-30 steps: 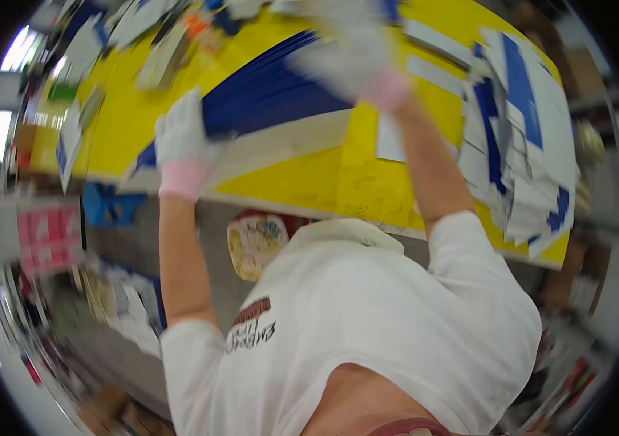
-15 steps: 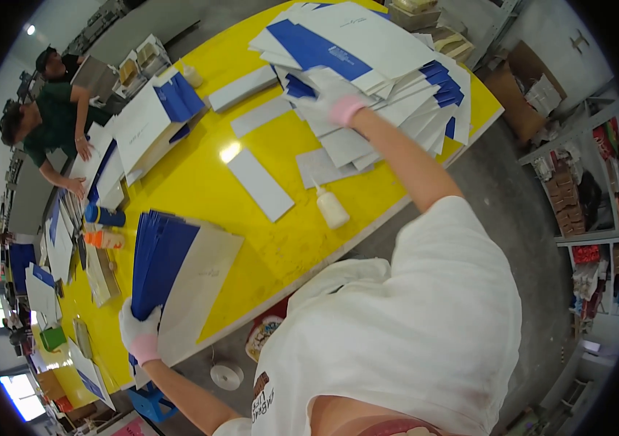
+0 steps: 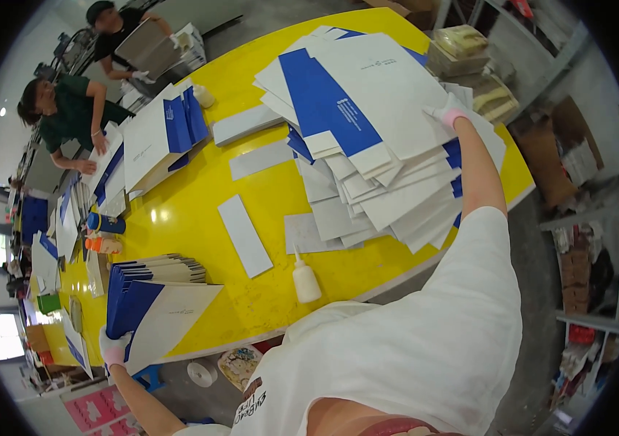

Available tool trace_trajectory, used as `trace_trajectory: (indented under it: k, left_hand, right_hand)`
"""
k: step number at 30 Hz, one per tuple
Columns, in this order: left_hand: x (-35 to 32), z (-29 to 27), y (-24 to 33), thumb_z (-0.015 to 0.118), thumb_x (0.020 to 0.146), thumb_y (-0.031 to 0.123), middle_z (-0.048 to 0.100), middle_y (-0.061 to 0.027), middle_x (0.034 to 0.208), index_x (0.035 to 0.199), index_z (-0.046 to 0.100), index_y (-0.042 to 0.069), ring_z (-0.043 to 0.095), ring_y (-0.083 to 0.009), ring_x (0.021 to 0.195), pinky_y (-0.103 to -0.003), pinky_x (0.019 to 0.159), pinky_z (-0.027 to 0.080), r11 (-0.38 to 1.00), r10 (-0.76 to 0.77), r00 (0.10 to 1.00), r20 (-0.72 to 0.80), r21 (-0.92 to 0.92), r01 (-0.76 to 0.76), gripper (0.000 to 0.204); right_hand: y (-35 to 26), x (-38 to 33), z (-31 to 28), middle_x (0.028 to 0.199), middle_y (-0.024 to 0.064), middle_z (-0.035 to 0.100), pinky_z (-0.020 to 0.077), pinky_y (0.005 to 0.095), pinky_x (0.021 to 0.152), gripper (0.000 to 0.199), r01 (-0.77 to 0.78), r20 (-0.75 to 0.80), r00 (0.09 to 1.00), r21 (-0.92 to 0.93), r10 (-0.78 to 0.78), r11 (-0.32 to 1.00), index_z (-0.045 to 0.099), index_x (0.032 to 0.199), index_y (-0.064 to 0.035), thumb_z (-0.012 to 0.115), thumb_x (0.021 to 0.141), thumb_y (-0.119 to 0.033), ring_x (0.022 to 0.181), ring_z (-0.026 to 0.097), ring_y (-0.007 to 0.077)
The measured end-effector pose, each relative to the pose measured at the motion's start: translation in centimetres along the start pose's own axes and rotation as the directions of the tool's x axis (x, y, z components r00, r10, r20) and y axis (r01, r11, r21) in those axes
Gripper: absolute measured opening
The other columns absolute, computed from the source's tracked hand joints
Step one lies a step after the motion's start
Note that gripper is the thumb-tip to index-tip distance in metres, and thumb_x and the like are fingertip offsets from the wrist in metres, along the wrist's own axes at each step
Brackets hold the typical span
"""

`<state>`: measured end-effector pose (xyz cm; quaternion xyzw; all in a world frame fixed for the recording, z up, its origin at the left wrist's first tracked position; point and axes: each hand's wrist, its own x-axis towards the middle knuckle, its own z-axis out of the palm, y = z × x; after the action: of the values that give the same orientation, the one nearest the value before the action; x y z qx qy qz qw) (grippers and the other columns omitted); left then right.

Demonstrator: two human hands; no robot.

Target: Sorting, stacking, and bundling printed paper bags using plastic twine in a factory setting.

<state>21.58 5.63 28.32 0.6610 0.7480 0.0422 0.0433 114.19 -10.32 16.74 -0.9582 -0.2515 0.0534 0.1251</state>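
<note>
My left hand [image 3: 114,350], in a white glove, grips the near corner of a folded blue-and-white paper bag [image 3: 160,320] lying on a stack of the same bags [image 3: 151,275] at the yellow table's [image 3: 193,218] left front. My right hand [image 3: 446,112], also gloved, rests far out on the top sheet of a fanned pile of flat blue-and-white bag blanks [image 3: 367,123]; whether its fingers pinch the sheet I cannot make out.
A small white glue bottle [image 3: 306,280] stands near the front edge beside white card strips [image 3: 244,235]. Blue and orange containers [image 3: 104,232] sit at the left. Two people [image 3: 70,109] work at the far side. Boxes and shelves [image 3: 578,167] stand to the right.
The view swung from my left toward my right. My left hand stays on the bag stack; my right hand has reached farther out across the fanned pile.
</note>
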Motion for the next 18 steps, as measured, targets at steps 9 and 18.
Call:
trace_trajectory:
  k: [9,18]
  left_hand:
    - [0.7,0.0,0.1,0.072,0.058,0.012,0.063,-0.0142,0.087,0.099,0.057,0.003,0.059,-0.0270,0.080,-0.032,0.077,0.046,0.997,-0.076,0.997,0.014,-0.015,0.076,0.044]
    - [2.6,0.6,-0.3,0.075,0.054,0.013,0.061,-0.0137,0.094,0.103,0.054,0.004,0.058,-0.0288,0.086,-0.034,0.081,0.044,0.996,-0.085,0.994,-0.068,-0.021,0.084,0.054]
  right_hand:
    - [1.7,3.9,-1.8,0.127,0.0201,0.047,0.0372,0.0343,0.097,0.093,-0.032,0.287,0.957,-0.014,0.035,0.999,0.043,0.124,0.0044,0.071,0.058,-0.054,0.116,0.047,0.0291]
    - [-4.5,2.7,-0.7,0.131,0.0202,0.042,0.0343,0.0372,0.101,0.094,-0.009,0.058,0.998,-0.272,0.025,0.962,0.042,0.128,-0.0007,0.070,0.059,-0.058,0.122,0.041,0.0308]
